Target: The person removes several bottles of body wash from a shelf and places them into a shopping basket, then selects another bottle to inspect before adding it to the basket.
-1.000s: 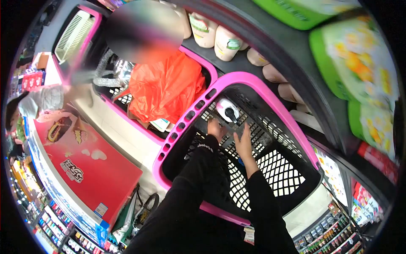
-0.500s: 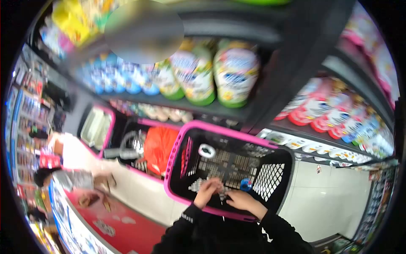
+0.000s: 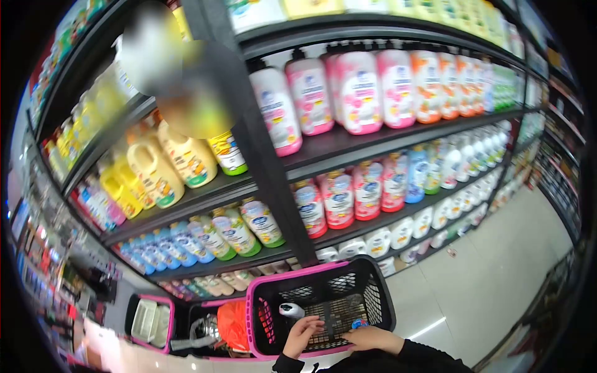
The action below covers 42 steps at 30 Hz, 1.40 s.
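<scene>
A black shopping basket (image 3: pixel 266 278) with a pink rim stands in front of me. A small white item with a dark patch (image 3: pixel 291 310) lies inside at its left. Over the basket's near side, my left hand (image 3: pixel 303 334) has its fingers slightly bent and apart, with nothing seen in them. To its right, my right hand (image 3: pixel 373 339) reaches leftward over the near rim with fingers stretched out, apparently holding nothing. Just beyond its knuckles sits a small blue item (image 3: pixel 359 324) in the basket, partly hidden by that hand.
Black shelves (image 3: pixel 348 146) ahead carry pink pump bottles (image 3: pixel 360 93), red-and-white bottles (image 3: pixel 339 199) and cream-coloured jugs (image 3: pixel 155 171). At left stand another basket with a red bag (image 3: pixel 233 324) and one with pale trays (image 3: pixel 151 322). Tiled floor (image 3: pixel 429 298) lies to the right.
My view has swung upward, so more shelves show and the basket sits lower. Both hands remain over the basket's near side, beside the same two items.
</scene>
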### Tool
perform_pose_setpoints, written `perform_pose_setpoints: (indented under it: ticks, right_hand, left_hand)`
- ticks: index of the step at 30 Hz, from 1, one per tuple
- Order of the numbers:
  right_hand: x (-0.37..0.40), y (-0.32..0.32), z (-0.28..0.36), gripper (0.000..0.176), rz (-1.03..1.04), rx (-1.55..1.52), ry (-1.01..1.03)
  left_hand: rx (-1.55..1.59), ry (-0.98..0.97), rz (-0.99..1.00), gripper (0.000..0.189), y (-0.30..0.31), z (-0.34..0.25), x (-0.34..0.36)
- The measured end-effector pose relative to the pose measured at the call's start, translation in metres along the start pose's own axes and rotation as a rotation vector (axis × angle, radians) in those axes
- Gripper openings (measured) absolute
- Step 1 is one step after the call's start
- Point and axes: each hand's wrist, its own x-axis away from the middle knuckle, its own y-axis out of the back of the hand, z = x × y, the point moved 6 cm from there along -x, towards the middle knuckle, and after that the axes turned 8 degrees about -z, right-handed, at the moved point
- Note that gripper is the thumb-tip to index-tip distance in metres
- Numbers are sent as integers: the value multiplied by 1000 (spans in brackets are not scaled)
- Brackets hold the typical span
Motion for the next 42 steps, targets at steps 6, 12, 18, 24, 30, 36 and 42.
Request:
perform_pose_setpoints:
  ticks: [6, 12, 18, 24, 30, 36, 42]
  right_hand:
    - [25, -12, 44, 39, -271, -101, -64]
    - [63, -20, 85, 41, -210, -71, -181]
    - [123, -33, 78, 48, -409, -141, -329]
    - [176, -29, 57, 38, -610, -224, -388]
    - [251, 0, 23, 37, -710, -276, -394]
    - [333, 11, -37, 37, -765, -248, -570]
    - [375, 30, -79, 37, -758, -252, -595]
  left_hand:
    - [13, -54, 114, 25, 5, -19, 19]
    - [-68, -81, 195, 25, -22, -37, 38]
    - [-121, -105, 379, 22, -70, -31, 46]
    - [-95, -122, 518, 22, -126, -24, 45]
    - [-120, -115, 605, 23, -216, -8, 33]
    - [-182, -138, 699, 25, -309, 16, 21]
    - [-166, -122, 645, 25, -350, 23, 6]
